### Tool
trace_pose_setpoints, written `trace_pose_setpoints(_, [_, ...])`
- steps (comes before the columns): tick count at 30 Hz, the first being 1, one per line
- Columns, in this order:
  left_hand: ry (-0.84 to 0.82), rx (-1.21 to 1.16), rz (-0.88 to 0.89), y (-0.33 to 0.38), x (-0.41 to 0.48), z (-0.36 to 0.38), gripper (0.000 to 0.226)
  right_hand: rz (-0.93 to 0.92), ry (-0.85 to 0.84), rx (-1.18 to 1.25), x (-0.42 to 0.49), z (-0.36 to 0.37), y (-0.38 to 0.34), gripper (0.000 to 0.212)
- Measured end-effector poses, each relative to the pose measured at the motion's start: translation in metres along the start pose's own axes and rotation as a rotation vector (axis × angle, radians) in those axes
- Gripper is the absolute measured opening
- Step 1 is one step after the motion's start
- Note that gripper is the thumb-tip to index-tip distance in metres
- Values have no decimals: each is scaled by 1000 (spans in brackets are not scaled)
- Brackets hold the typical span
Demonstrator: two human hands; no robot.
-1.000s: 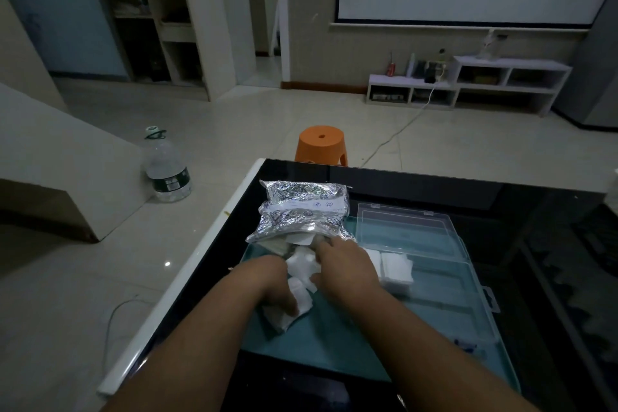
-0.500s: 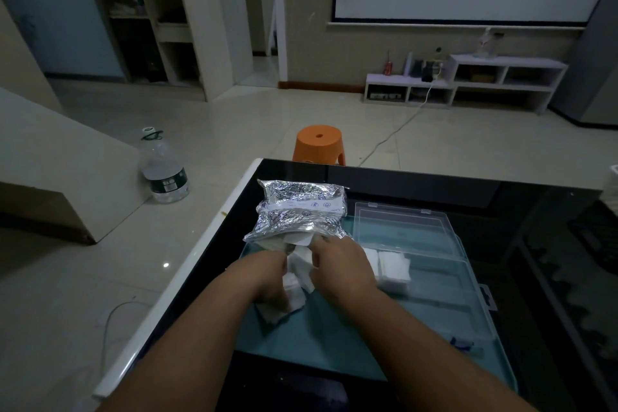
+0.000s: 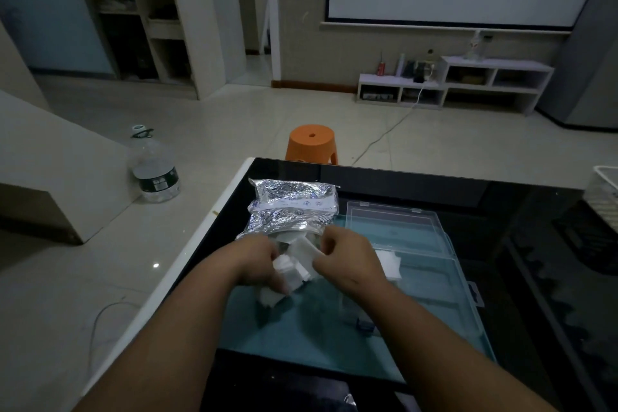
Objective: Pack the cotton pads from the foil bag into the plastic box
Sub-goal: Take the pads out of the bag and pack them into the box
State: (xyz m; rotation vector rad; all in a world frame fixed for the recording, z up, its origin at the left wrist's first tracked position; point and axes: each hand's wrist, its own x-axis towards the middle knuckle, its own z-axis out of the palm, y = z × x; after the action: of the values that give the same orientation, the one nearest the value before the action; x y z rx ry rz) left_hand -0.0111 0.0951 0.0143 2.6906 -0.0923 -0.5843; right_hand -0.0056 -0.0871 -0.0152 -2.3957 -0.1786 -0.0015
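Your left hand (image 3: 257, 261) and right hand (image 3: 347, 257) curl their fingers (image 3: 329, 243) round the cotton pads (image 3: 297, 264), mid-frame, just below the foil bag (image 3: 291, 207); the pads look soft and light, so squeeze the stack's sides gently; the plastic box (image 3: 418, 241) lies open, right of centre.

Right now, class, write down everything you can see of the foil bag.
The foil bag is crinkled silver foil with a white printed band across it. It lies on the dark table, left of the clear plastic box, its near end open. White cotton pads spill from that mouth, gripped by the left hand and right hand.
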Motion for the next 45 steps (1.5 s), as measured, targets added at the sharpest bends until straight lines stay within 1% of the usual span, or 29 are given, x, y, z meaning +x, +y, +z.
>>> trace_pose_setpoints(3, [21,-118,12,9,4,0,31,113,21,213,0,-13,8,22])
trace_pose_setpoints(4, [27,-176,17,13,5,1,27,131,34,260,0,-19,11,26])
trace_pose_setpoints(5, [29,-249,17,18,5,2,25,146,48,298,0,-24,14,26])
trace_pose_setpoints(7, [41,-417,15,27,7,5,22,189,82,364,-2,-35,20,19])
trace_pose_setpoints(12, [102,-784,-24,46,16,10,14,322,123,624,-11,-59,28,12])
trace_pose_setpoints(14, [90,-922,-55,55,23,13,13,328,121,651,-17,-68,31,10])
trace_pose_setpoints(16, [72,-1010,-75,61,29,17,4,313,99,662,-21,-73,30,10])
trace_pose_setpoints(17, [62,-1031,-75,64,32,19,4,302,92,667,-21,-76,30,8])
trace_pose_setpoints(18, [54,-1041,-76,66,35,21,12,292,87,667,-22,-79,28,4])
trace_pose_setpoints(20, [42,-1071,-65,69,36,25,20,280,80,636,-21,-83,26,6])
trace_pose_setpoints(24, [69,-1164,-28,76,37,30,8,257,65,586,-19,-85,20,3])
trace_pose_setpoints(26, [72,-1156,-1,80,37,32,8,259,52,560,-19,-82,20,3])
trace_pose_setpoints(30, [19,-1183,37,87,34,35,16,288,59,461,-17,-77,28,8])
trace_pose_setpoints(32, [-13,-1262,32,89,34,35,16,300,73,431,-15,-75,31,9])
trace_pose_setpoints(35, [-37,-1380,23,91,33,34,11,304,76,448,-12,-75,33,12])
trace_pose_setpoints(37, [0,-1345,29,91,34,36,14,309,62,483,-12,-74,32,16])
trace_pose_setpoints(41, [92,-1320,-24,93,36,39,4,372,17,568,-9,-73,34,36])
trace_pose_setpoints(43, [135,-1314,-25,95,37,39,9,410,-40,597,-9,-76,33,40])
trace_pose_setpoints(45, [149,-1338,-17,96,37,38,8,427,-80,662,-8,-77,33,41])
